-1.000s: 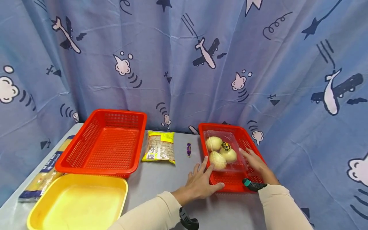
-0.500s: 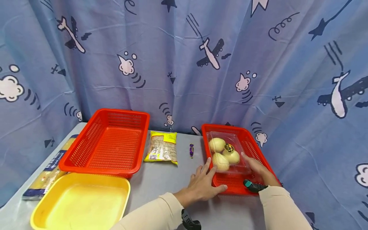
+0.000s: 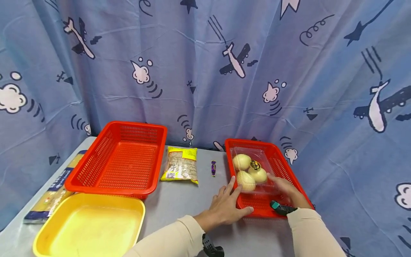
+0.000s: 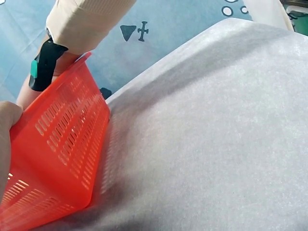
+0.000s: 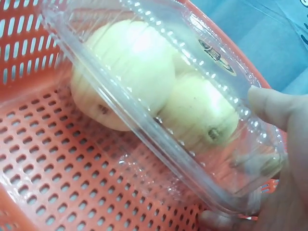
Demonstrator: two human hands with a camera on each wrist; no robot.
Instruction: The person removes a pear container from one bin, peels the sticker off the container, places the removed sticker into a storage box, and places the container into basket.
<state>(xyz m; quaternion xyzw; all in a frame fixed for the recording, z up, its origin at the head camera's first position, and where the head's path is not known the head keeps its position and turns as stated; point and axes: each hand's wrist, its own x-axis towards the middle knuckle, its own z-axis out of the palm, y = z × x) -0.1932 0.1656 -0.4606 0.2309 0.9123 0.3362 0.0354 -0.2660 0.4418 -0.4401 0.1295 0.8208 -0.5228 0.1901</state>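
Note:
In the head view, a clear plastic box point(image 3: 266, 163) holding 3 pale yellow round fruits point(image 3: 246, 180) lies inside the right red basket point(image 3: 257, 210). A dark round label sits on its lid. My right hand point(image 3: 287, 187) grips the box's right end; the right wrist view shows the thumb point(image 5: 272, 106) against the lid's edge, with fingers around the side and below. My left hand point(image 3: 224, 207) rests on the basket's near left corner, fingers spread and fairly straight. Only a little of the left hand point(image 4: 6, 120) shows in the left wrist view, at the rim.
Another red basket point(image 3: 135, 167) stands at the left, with a yellow tray point(image 3: 93, 228) in front. A long blue and yellow packet point(image 3: 52, 192) lies beside them. Between the baskets are a yellow-edged bag point(image 3: 181, 165) and a purple-wrapped candy point(image 3: 213, 168). A curtain point(image 3: 199, 71) hangs behind.
The head view has shifted slightly. My right hand has closed in on the box's right end, from fingers extended beside it to a grip. The left hand stays at the basket's corner.

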